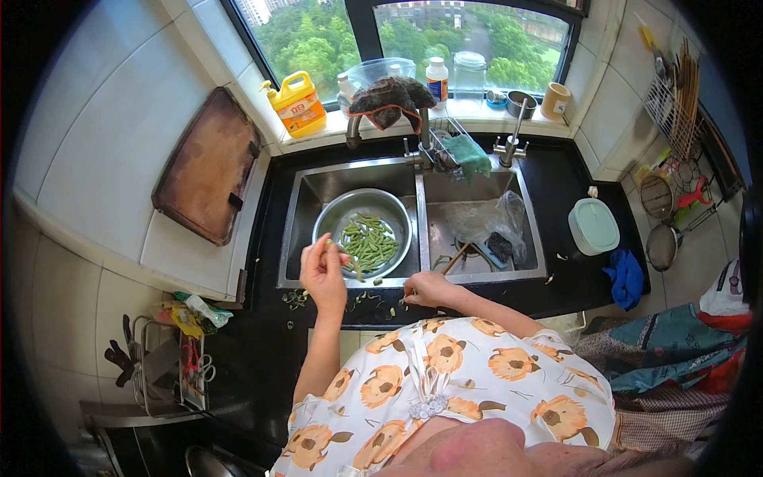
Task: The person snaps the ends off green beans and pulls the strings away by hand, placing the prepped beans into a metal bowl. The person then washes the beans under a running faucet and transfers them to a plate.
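Observation:
My left hand is raised over the near left edge of a round metal basin, its fingers closed on a green bean that hangs down to the right. Cut green bean pieces lie in the basin, which stands in the left bowl of a steel double sink. My right hand is at the sink's front edge, fingertips low on the black counter by small bean scraps. Whether it pinches something cannot be made out.
In the right sink bowl lie a clear plastic bag, a dark scouring pad and a wooden stick. A lidded container and a blue cloth are at the right. A knife rack stands at the left.

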A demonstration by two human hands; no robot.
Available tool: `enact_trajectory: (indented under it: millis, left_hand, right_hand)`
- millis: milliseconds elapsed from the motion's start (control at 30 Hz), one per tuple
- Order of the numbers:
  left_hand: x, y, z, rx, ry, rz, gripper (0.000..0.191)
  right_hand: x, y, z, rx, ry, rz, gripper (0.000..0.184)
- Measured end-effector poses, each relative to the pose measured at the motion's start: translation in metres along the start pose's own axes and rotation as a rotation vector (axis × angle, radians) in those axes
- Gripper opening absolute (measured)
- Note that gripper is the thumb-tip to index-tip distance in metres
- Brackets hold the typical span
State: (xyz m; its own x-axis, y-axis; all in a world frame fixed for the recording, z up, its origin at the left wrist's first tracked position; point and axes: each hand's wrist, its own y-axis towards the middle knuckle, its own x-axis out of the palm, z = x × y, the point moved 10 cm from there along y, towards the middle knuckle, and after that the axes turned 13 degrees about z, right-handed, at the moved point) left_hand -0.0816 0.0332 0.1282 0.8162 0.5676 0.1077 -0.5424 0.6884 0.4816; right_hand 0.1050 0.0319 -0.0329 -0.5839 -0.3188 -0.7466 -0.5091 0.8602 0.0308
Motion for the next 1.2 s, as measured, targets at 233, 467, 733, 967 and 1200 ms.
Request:
enact_trajectory:
  millis: [233, 467, 733, 967, 1200]
  left_hand:
    - [0.03, -0.057, 0.05, 0.614, 0.314, -0.232, 0.024]
    - [0.056, -0.083, 0.052, 0.82, 0.254, -0.44, 0.027]
    - [0.032, -0.052, -0.063, -0.396, 0.143, -0.365, 0.023]
    - [0.056, -0.078, -0.105, -1.071, -0.401, -0.339, 0.032]
    - [0.051, -0.072, -0.087, -0.883, -0.441, -0.128, 0.028]
  right_hand:
    - [-0.027, 0.007, -0.033, 0.476, 1.205, -0.102, 0.04]
    - [-0.047, 0.019, -0.024, 0.435, 1.374, 0.136, 0.024]
    - [-0.052, 0.017, -0.033, 0.361, 1.288, 0.076, 0.023]
    - [-0.021, 0.017, -0.052, 0.372, 1.314, -0.087, 0.025]
    - [-0.03, 0.026, -0.027, 0.438, 1.417, 0.198, 0.026]
